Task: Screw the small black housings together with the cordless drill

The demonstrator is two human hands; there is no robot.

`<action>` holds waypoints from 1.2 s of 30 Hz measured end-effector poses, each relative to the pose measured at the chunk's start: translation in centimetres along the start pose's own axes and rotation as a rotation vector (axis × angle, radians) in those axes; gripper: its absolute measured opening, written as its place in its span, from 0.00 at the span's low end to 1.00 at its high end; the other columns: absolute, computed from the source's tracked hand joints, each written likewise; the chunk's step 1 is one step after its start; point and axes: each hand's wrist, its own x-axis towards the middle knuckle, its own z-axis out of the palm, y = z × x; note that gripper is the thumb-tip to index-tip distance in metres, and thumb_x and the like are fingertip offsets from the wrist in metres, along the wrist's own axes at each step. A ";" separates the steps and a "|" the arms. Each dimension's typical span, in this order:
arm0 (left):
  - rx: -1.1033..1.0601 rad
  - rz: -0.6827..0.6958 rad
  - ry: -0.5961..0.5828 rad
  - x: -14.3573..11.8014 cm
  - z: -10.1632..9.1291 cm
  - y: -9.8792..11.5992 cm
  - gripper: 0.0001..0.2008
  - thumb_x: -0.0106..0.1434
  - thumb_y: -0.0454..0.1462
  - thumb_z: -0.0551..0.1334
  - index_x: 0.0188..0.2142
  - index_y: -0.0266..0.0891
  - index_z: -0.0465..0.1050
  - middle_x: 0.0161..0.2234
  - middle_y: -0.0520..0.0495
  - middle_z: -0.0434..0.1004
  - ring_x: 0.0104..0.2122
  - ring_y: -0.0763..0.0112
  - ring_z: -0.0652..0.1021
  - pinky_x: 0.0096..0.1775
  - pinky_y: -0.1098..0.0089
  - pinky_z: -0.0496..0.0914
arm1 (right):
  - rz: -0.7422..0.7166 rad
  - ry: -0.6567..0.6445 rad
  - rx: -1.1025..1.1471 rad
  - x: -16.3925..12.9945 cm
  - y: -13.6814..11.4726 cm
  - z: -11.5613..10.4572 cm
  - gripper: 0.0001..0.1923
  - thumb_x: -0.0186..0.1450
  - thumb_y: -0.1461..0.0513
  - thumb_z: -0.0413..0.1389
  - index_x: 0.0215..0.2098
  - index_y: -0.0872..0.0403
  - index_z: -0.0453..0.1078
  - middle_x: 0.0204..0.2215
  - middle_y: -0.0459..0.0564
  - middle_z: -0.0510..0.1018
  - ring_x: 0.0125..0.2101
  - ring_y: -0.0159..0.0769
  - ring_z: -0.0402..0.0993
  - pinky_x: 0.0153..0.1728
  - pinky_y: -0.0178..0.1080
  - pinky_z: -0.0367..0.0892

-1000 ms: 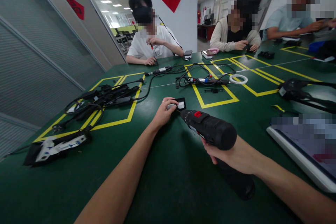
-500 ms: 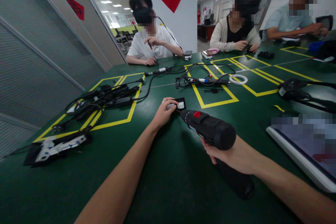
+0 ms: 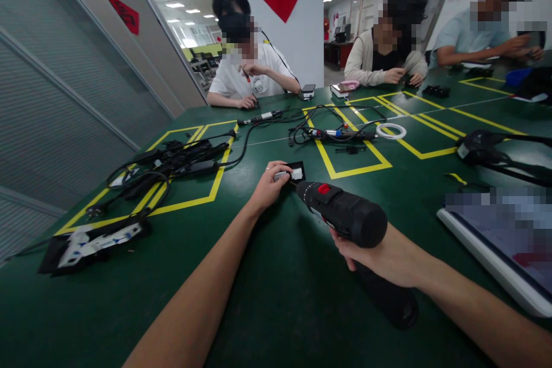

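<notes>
The right hand (image 3: 379, 256) is wrapped around the grip of a black power drill (image 3: 345, 215). The drill has a small red button on top. Its long body runs from the right hand, near the person, up and away toward the left hand (image 3: 267, 187). The tip points at a small black part (image 3: 294, 173) with a white patch on it. The tip seems to touch the part, but it is too small to be sure.

The left hand is closed on the near left side of the small black part, with the fingers curled over its edge. It holds the part flat on the green counter (image 3: 276, 293). There is a ring on one finger. The part lies just past the left hand, between that hand and the drill tip.

Far to the left of the left hand is a pile of black cables (image 3: 172, 161) inside yellow lines. Closer to the person on that side lies a flat black and white piece (image 3: 92, 241). Past both hands are more cables (image 3: 332, 126) and a white ring (image 3: 391, 130). To the right of the right hand lies a flat tablet (image 3: 495, 241) with a white edge.

Three other people sit at the far side of the counter. Their hands are busy with their own small things.
</notes>
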 end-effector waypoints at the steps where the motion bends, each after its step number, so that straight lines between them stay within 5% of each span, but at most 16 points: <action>1: 0.001 -0.004 0.000 0.0 0.0 0.0 0.11 0.62 0.39 0.55 0.40 0.41 0.73 0.50 0.44 0.65 0.54 0.65 0.66 0.59 0.59 0.58 | 0.003 0.004 -0.004 0.0 0.0 0.0 0.08 0.60 0.62 0.55 0.38 0.55 0.70 0.21 0.42 0.70 0.25 0.33 0.71 0.29 0.36 0.68; 36: -0.005 0.001 0.010 -0.1 0.0 0.3 0.11 0.62 0.39 0.55 0.40 0.41 0.73 0.49 0.44 0.66 0.54 0.64 0.67 0.59 0.60 0.59 | 0.004 0.000 0.040 0.0 0.0 0.1 0.05 0.59 0.63 0.55 0.35 0.55 0.69 0.21 0.42 0.70 0.25 0.32 0.69 0.30 0.36 0.67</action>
